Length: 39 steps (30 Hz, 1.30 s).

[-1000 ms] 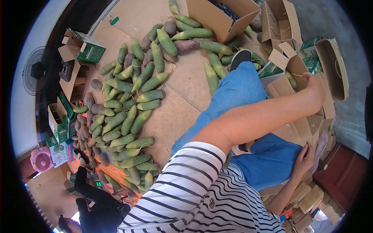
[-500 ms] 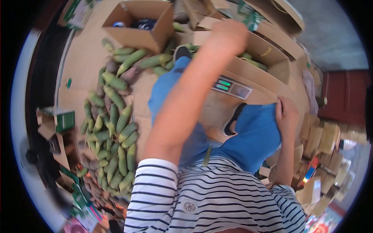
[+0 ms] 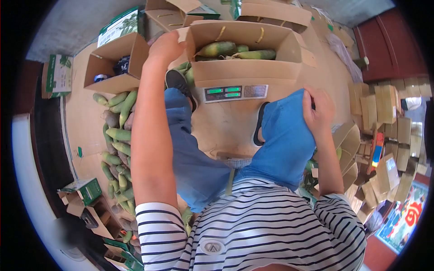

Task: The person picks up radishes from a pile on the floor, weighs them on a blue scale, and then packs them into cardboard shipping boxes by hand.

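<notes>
My left arm stretches forward, and my left hand (image 3: 166,49) is at the left end flap of an open cardboard box (image 3: 247,72). That hand's fingers point away and are mostly hidden, so I cannot see whether they grip anything. Several long green radishes (image 3: 257,54) lie inside the box, which has yellow cord handles. A scale's display panel (image 3: 236,93) with green lit digits sits at its near side. More radishes (image 3: 190,77) lie below my left hand, beside my shoe. My right hand (image 3: 320,110) rests on my right knee, fingers laid over the blue trousers, holding nothing.
A second open box (image 3: 113,63) with dark items stands on the left. A pile of green radishes (image 3: 118,149) spreads along the floor below it. More open cartons (image 3: 275,13) stand at the back. Stacked cardboard boxes (image 3: 386,104) are on the right, near a red panel (image 3: 391,45).
My left hand has moved from over the box to its left end. The view has turned, showing more of the box's inside. My right hand stays on the knee.
</notes>
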Available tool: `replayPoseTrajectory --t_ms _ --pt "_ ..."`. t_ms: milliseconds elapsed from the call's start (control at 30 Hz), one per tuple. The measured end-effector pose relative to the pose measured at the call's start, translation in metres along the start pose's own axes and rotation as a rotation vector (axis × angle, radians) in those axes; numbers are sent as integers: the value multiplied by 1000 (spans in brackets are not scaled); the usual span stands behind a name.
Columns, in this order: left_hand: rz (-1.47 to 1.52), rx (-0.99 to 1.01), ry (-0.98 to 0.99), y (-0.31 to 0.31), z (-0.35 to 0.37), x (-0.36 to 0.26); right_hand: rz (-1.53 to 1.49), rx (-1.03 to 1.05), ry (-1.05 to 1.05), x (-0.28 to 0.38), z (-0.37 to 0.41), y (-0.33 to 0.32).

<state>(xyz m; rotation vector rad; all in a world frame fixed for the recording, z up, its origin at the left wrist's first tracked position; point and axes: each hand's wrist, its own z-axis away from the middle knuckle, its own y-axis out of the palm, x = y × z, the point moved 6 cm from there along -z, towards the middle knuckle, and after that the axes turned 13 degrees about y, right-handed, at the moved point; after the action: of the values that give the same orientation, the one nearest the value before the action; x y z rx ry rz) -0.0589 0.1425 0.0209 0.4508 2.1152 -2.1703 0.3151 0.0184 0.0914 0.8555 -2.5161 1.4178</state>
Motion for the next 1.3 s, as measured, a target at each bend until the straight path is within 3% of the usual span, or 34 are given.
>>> replayPoseTrajectory --t_ms 67,167,267,400,600,667,733,767,800,867,900,1033,1167,1300 --pt "-9 -12 -11 11 -3 8 -53 -42 53 -7 -1 -4" --pt "22 139 -78 24 -7 10 -138 -39 316 -38 -6 -5" --pt "33 164 -126 40 -11 14 -176 83 529 -82 -29 2" --pt "22 126 -203 50 -16 10 -126 223 506 -126 -58 23" --pt "59 -83 -106 75 -25 37 125 425 554 -169 -70 89" --pt "152 94 -219 84 -26 46 243 477 593 -186 -70 110" --pt "222 146 -222 75 -25 34 319 564 448 -214 -66 145" --pt "339 123 -255 81 -27 39 304 647 561 -207 -64 143" --pt "460 13 -152 87 -31 46 307 705 680 -196 -66 139" --pt "549 -55 -153 86 -29 39 205 681 729 -198 -66 148" --pt "573 99 -365 104 -29 64 183 823 786 -202 -66 156" --pt "522 120 -386 99 -27 52 121 873 964 -200 -66 148" --pt "405 147 -265 102 -47 50 197 760 875 -215 -58 151" --pt "465 98 -114 76 -70 -2 224 714 701 -246 -43 135"
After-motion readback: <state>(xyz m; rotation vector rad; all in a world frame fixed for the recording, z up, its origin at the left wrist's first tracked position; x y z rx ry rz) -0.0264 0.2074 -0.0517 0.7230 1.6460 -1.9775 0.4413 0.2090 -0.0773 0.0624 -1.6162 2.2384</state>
